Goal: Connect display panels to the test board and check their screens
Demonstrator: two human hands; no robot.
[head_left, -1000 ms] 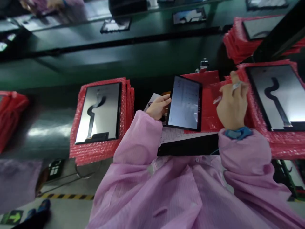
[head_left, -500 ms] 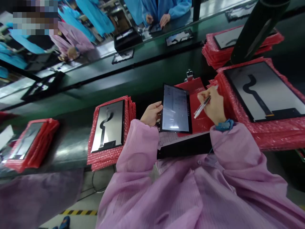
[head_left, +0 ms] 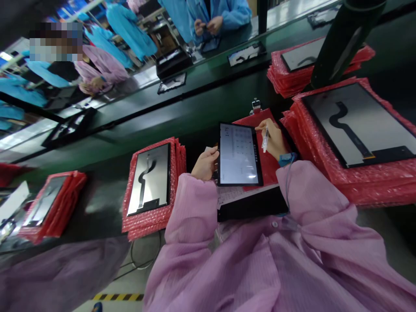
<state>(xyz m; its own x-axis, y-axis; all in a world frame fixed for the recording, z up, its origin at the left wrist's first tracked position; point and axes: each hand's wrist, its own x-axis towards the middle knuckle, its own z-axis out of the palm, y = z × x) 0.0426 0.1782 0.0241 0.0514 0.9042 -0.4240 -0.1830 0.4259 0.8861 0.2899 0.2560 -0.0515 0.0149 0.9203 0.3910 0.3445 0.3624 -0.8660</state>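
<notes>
My left hand (head_left: 206, 164) grips a lit display panel (head_left: 238, 156) by its left edge, thumb on the front. The panel is tilted toward me and shows faint text on a pale screen. In my right hand (head_left: 273, 141) a clear pen (head_left: 265, 139) is held, its fingers at the panel's upper right edge. A blue band (head_left: 287, 159) circles the right wrist. Beneath the panel lie a red sheet (head_left: 269, 170) and a printed paper (head_left: 229, 196). A black strip-like object (head_left: 253, 205) sits nearest my body.
Display panels with dark ribbon cables lie on red bubble-wrap stacks, left (head_left: 150, 177) and right (head_left: 364, 125). A dark green cylinder (head_left: 341, 45) stands at the back right. Another person's hands (head_left: 208, 27) are across the bench. A metal clasp (head_left: 256, 105) sits behind the red sheet.
My right hand has moved left with the pen, from over the red sheet to the panel's right edge. The pen now points more steeply downward. My left hand still holds the panel.
</notes>
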